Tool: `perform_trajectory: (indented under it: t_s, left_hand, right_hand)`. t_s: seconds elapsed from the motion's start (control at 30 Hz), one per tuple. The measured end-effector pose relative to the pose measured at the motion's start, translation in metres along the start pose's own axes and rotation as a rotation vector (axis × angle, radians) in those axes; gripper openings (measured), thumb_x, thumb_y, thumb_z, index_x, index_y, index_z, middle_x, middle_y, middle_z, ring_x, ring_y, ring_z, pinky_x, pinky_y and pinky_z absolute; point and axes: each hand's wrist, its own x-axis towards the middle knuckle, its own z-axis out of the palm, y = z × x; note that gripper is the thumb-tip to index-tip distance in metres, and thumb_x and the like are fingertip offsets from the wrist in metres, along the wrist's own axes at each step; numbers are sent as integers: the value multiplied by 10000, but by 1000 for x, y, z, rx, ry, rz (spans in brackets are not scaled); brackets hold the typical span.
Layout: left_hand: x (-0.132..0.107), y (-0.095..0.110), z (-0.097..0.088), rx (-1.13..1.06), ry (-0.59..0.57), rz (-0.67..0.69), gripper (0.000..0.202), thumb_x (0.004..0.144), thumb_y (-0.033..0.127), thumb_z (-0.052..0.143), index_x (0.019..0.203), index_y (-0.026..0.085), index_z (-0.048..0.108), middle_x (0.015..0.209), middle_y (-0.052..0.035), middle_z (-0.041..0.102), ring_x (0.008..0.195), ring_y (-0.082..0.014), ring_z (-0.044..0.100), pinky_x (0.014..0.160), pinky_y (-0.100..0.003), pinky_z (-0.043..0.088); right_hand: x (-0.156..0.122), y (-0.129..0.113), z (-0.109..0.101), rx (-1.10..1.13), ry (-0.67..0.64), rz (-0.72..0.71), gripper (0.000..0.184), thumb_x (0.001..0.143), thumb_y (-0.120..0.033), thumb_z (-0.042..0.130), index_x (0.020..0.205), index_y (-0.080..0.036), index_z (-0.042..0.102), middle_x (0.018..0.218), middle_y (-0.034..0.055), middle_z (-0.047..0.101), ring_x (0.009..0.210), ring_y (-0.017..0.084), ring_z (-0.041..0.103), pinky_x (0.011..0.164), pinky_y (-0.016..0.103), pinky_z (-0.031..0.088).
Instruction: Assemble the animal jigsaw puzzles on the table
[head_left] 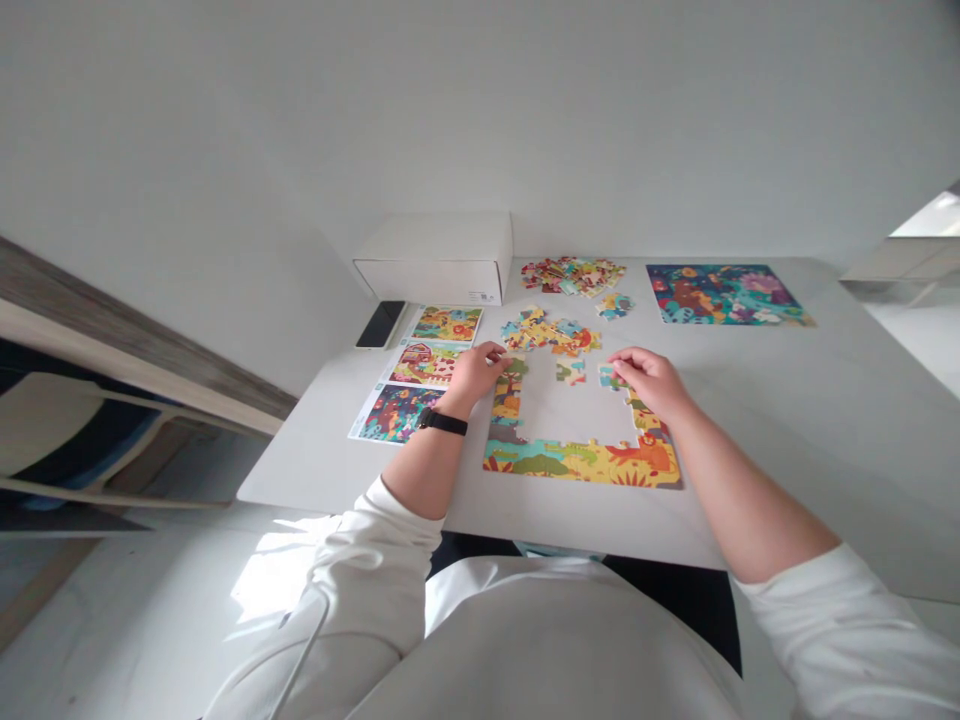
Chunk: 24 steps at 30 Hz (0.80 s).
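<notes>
Head view, part-built puzzle (559, 462), box label (484, 297) illegible

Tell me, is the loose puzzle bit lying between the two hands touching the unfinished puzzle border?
Apart. The head view shows pale tabletop between the loose bit and the unfinished border on either side.
</notes>
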Motion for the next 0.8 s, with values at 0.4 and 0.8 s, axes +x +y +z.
perform_trajectory:
  t_s: [0.4, 0.8]
  left_hand:
    - [-4, 2, 2, 205, -23, 92, 255, 952, 283, 730, 1177, 193, 810, 1101, -110, 730, 981, -259, 704, 948, -365, 547]
    - [-9, -2, -3, 66, -72, 157, 240, 866, 307, 853, 1092, 227, 840, 1232, -123, 710, 1110, -295, 721, 1051, -406, 572]
  right_hand:
    - [0, 5, 1, -26, -21, -4, 416, 877, -636, 758, 993, -238, 795, 818, 52, 772, 710, 205, 667, 640, 320, 516]
    - [0, 4, 2, -117, -4, -65, 369, 900, -594, 746, 1023, -252, 806, 880, 57, 796, 757, 221, 698, 717, 349, 555]
